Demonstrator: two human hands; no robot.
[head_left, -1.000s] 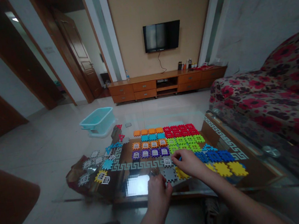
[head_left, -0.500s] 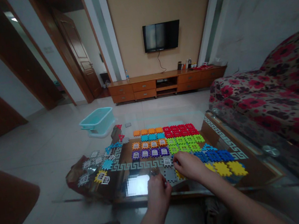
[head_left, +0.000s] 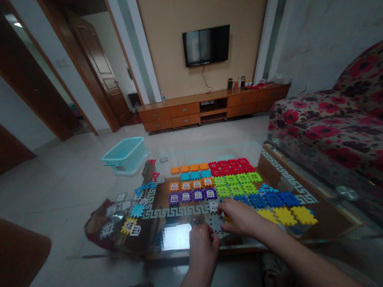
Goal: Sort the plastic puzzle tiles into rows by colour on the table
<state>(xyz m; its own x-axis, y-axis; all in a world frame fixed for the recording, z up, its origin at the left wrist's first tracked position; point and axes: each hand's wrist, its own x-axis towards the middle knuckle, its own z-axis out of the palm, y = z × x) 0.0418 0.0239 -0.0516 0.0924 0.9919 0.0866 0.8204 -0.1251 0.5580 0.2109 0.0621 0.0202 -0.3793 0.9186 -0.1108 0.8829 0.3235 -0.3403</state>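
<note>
Right hand (head_left: 241, 219): thumb and index finger parted, at the right side of a grey tile (head_left: 217, 224) lying on the glass tabletop (head_left: 172, 212); contact not resolvable. Left hand (head_left: 202, 242): curled at that tile's left side, inner fingers hidden; cannot tell whether it holds anything. White window piece (head_left: 213, 207) just beyond, near right index. Yellow tiles (head_left: 286, 217) in a row, near end covered by right hand. Bright rectangle (head_left: 180, 238) beside left hand, partly pixelated, unidentifiable

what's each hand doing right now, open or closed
Left hand: curled; can't tell if it holds anything.
Right hand: fingers parted by the gray tile; grip unclear.
</note>
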